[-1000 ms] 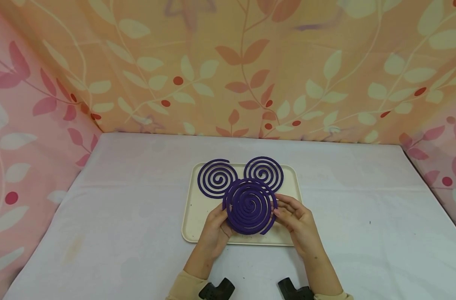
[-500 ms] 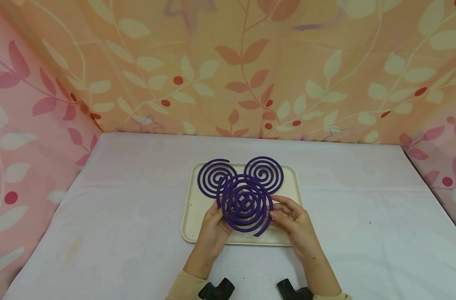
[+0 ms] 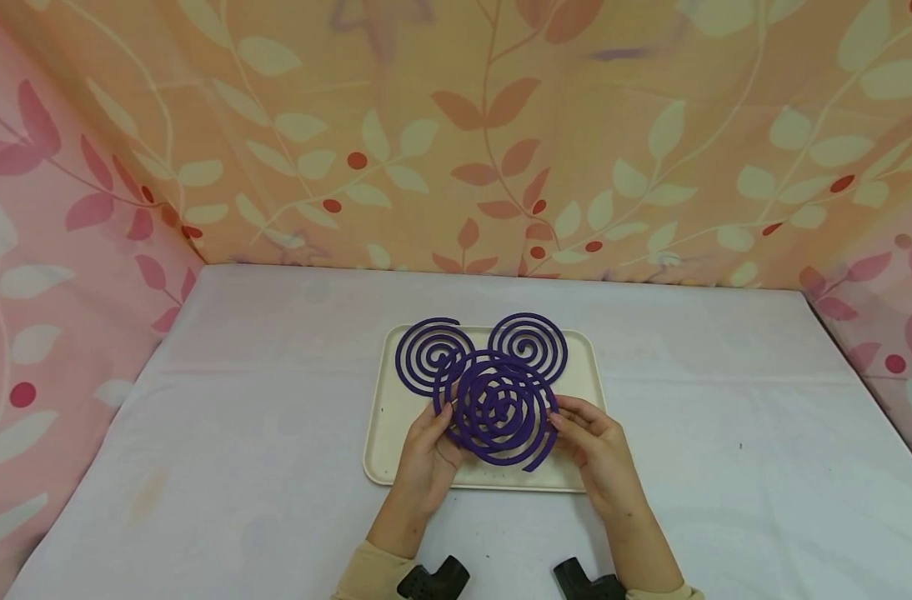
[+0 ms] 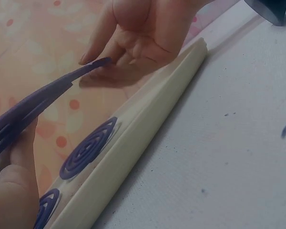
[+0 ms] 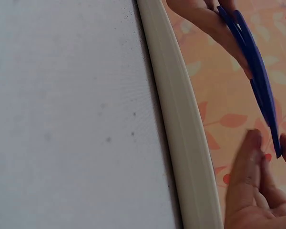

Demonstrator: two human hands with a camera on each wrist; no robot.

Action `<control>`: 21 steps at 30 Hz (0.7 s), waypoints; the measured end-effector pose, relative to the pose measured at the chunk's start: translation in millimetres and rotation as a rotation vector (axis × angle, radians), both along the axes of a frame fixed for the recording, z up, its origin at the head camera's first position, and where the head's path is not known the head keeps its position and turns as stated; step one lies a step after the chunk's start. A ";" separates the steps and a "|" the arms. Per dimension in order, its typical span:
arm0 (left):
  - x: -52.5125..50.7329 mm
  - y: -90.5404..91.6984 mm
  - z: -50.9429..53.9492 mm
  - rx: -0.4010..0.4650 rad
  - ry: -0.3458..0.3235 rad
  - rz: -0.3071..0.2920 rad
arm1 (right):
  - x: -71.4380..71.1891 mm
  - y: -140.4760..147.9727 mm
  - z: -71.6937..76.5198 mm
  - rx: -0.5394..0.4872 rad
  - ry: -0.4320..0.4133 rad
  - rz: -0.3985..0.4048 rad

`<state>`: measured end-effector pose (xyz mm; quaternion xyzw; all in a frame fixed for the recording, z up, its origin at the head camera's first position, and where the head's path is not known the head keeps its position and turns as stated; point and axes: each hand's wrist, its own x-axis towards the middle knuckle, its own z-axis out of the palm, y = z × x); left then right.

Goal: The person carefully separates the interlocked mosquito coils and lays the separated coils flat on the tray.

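Two overlapping purple mosquito coils (image 3: 503, 413) are held above the cream tray (image 3: 377, 450), their rings out of line with each other. My left hand (image 3: 428, 457) grips them at the left edge, thumb on top. On the opposite edge my right hand (image 3: 597, 440) pinches the rim between thumb and fingers. Seen edge-on in the left wrist view, the held coils (image 4: 35, 102) slope between both hands. Two more mosquito coils lie at the tray's back, a left coil (image 3: 438, 358) and a right coil (image 3: 527, 348); the held pair partly covers them.
A white cloth (image 3: 238, 433) covers the table, with small dark specks near the tray. Dark devices sit at the wrists, a left device (image 3: 435, 578) and a right device (image 3: 587, 581). Floral curtains (image 3: 396, 217) stand behind and at both sides.
The upper held coil first slid left across the other, then back to the right with my right hand. The left hand and the two coils on the tray stay in place.
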<state>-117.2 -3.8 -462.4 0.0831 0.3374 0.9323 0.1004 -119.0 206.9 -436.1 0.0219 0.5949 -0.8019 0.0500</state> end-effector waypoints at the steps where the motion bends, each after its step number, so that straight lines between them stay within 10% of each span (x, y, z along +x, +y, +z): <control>1: 0.0 0.1 -0.2 0.000 -0.005 -0.001 | 0.0 0.3 0.0 0.007 -0.019 0.023; 11: 2.0 1.6 4.0 -0.085 -0.054 0.009 | 0.4 1.1 0.1 0.035 -0.076 0.085; 21: -2.3 -24.9 15.1 -0.387 -0.135 0.015 | -1.3 3.2 3.5 0.137 -0.137 -0.068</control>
